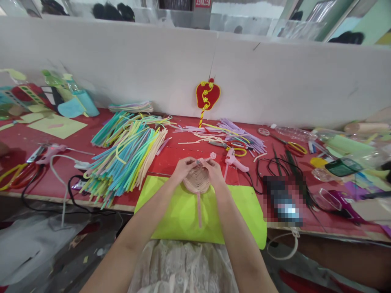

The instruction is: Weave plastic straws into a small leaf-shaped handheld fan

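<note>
A round fan [198, 183] of pale pink pipe cleaners lies over a lime-green sheet [180, 219], its straight handle pointing toward me. My left hand [183, 169] is closed on the fan's upper left rim, fingertips pinched near the top. On the upper right rim, my right hand [213, 169] is closed too. The fingertips of both hands almost meet at the top edge. A small pink pipe-cleaner flower [213, 155] sticks up beside my right fingers; how it joins the fan is hidden. A pink glue gun [236, 162] lies right of my right hand.
Bundled coloured pipe cleaners [122, 158] lie left, purple ones [244, 132] behind. A red-and-yellow fan [208, 95] stands against the white partition [137, 65]. Scissors [236, 148], another glue gun [53, 154], cables, a pixelated dark object [282, 201] and bottles [293, 132] surround the workspace.
</note>
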`<move>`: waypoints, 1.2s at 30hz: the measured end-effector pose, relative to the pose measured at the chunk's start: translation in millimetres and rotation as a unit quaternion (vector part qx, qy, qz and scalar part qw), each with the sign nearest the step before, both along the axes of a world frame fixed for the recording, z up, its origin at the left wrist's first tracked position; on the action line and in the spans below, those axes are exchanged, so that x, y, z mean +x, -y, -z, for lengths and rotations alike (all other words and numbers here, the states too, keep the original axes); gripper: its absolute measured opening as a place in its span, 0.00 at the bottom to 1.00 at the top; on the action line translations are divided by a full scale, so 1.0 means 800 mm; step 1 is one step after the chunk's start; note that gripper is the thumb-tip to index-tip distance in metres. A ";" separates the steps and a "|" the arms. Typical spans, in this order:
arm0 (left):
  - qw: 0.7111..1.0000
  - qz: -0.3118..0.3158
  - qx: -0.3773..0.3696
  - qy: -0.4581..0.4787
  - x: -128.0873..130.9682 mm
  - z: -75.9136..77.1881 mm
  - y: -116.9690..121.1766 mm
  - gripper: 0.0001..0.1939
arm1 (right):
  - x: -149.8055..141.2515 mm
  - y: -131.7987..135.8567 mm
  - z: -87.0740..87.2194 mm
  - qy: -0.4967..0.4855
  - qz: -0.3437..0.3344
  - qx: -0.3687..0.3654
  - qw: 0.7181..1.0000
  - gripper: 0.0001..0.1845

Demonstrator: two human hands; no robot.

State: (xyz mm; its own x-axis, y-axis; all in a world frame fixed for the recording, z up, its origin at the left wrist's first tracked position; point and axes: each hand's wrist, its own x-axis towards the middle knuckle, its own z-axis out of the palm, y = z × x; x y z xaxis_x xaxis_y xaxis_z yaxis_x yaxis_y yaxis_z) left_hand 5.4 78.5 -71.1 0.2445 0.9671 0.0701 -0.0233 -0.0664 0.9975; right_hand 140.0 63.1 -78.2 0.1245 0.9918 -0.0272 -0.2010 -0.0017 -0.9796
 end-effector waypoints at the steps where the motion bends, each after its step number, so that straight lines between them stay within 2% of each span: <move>1: 1.000 -0.001 0.002 -0.003 0.000 0.000 0.000 0.14 | 0.000 0.000 0.001 -0.001 0.001 -0.001 1.000 0.16; 8: 1.000 0.000 0.001 -0.017 -0.002 -0.002 0.001 0.15 | 0.000 -0.002 0.004 0.003 0.009 0.002 1.000 0.16; 17: 0.996 0.013 0.049 -0.072 -0.001 -0.006 0.004 0.15 | -0.002 0.008 -0.012 0.026 0.005 0.011 1.000 0.15; 24: 0.989 0.005 0.093 -0.112 -0.005 -0.006 0.005 0.11 | 0.001 0.005 -0.005 0.066 -0.022 0.020 0.997 0.15; 32: 0.985 -0.019 0.110 -0.134 0.001 -0.003 0.006 0.10 | -0.003 0.005 -0.006 0.054 -0.017 0.040 0.998 0.17; 36: 0.987 -0.004 0.109 -0.122 0.003 0.002 0.005 0.12 | -0.005 0.004 -0.005 0.067 0.005 0.050 0.996 0.17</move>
State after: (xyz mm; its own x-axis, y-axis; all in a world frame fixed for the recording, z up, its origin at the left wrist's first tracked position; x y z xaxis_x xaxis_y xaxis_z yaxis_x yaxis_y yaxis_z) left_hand 7.5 74.2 -72.5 0.2714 0.9377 0.2169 0.2164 -0.2790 0.9356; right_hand 136.4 59.5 -74.1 0.1299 0.9875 0.0896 -0.0685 0.0991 -0.9927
